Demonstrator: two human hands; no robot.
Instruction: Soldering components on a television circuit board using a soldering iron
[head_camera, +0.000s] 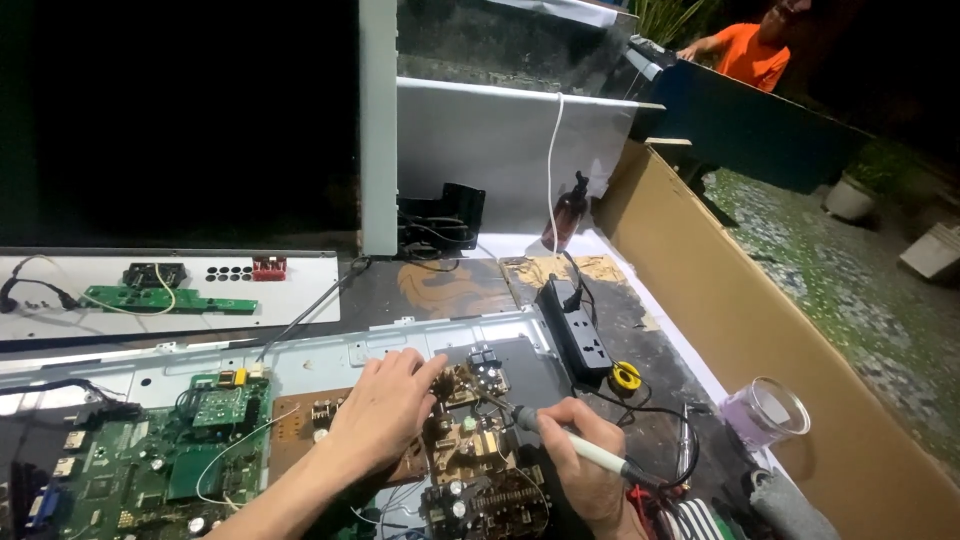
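Brown circuit board (470, 440) lies at 6 o'clock in the head view, on a grey metal chassis (400, 345) on the table (640, 330). Green circuit board (150, 460) sits at its 9 o'clock, touching or just beside it; which cannot be told. A black power strip (578, 325) lies at 1 o'clock from the brown board, with a yellow solder reel (626, 377) just beside its near end. A clear plastic cup (765, 410) stands at 3 o'clock, against a brown cardboard sheet (780, 340). An amber bottle (567, 212) stands at 12 o'clock by the white panel (480, 150). A black cable (650, 410) loops between power strip and right hand.

Left hand (385, 410) rests flat on the brown board, fingers loosely spread, fingertips (432, 368) touching its upper components. Right hand (585, 455) is closed around a soldering iron (575, 445), whose tip points toward 10 o'clock, at the board's components. Nothing blocks the tip.
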